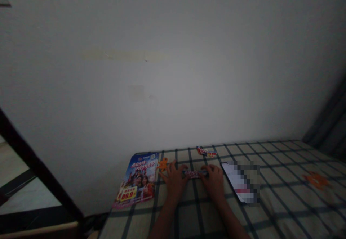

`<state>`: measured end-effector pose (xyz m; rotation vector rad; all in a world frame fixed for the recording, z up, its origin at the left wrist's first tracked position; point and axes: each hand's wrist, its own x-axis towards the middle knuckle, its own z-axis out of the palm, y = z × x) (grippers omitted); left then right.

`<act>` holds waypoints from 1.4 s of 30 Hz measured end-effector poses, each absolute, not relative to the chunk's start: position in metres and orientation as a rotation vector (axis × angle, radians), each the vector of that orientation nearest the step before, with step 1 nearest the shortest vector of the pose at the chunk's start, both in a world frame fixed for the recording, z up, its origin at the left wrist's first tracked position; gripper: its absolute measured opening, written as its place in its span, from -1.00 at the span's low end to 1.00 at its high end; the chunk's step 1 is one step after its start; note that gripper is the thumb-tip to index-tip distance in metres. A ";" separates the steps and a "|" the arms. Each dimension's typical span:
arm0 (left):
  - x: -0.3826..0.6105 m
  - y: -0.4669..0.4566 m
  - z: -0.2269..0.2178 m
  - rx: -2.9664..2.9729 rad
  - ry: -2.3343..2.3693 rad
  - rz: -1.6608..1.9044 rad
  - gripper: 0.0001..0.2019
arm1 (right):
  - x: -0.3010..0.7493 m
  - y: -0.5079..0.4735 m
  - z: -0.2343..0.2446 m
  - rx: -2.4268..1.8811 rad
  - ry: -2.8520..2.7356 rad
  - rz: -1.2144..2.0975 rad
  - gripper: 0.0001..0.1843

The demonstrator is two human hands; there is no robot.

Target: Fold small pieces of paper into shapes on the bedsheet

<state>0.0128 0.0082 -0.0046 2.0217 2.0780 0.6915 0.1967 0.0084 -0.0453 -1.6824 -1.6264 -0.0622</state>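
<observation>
While the left hand (174,177) and the right hand (214,178) come near to each other on the checked cloth (186,210), a narrow strip of printed paper (191,174) lies between them. The fingers of the left hand are narrow at its left end, but the outer ones are spread to the side. The fingers of the right hand hold the other end, also closely. Whether they pinch the paper or only press it down, I cannot tell with full certainty.

The step in hand is, in my judgement, to fold or flatten this strip. From this position, the next move calls for equal pressure on both ends, so that the strip does not twist or open itself.

To the left lies a colourful leaflet (137,177), with an orange figure (162,164) beside it. A small printed scrap (205,152) lies behind the hands, near the wall (189,70). A phone (239,183) rests to the right of the right hand.
</observation>
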 end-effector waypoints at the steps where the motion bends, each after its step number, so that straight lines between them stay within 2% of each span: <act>1: 0.013 0.008 -0.004 2.035 2.066 0.687 -0.72 | 0.197 0.008 -0.044 -1.677 -1.648 -0.061 -0.83; 5: 0.013 0.007 -0.005 2.070 2.051 0.702 -0.80 | 0.197 0.006 -0.042 -1.653 -1.704 -0.068 -0.91; 13: 0.011 0.003 -0.008 2.181 1.913 0.759 -0.72 | 0.192 0.003 -0.037 -1.687 -1.699 -0.140 -0.85; 19: 0.012 0.003 -0.014 2.243 1.814 0.784 -0.73 | 0.192 0.012 -0.039 -1.698 -1.749 -0.088 -0.79; 22: 0.013 0.002 -0.015 2.257 1.807 0.786 -0.66 | 0.192 0.021 -0.037 -1.690 -1.776 -0.066 -0.80; 28: 0.016 0.003 -0.014 2.245 1.846 0.701 -0.74 | 0.194 0.040 -0.032 -1.616 -1.863 0.001 -0.82; 35: 0.013 0.007 -0.013 2.270 1.856 0.696 -0.58 | 0.197 0.049 -0.036 -1.600 -1.853 0.043 -0.87; 42: 0.008 0.009 -0.010 2.262 1.870 0.642 -0.57 | 0.199 0.052 -0.033 -1.596 -1.929 0.079 -0.88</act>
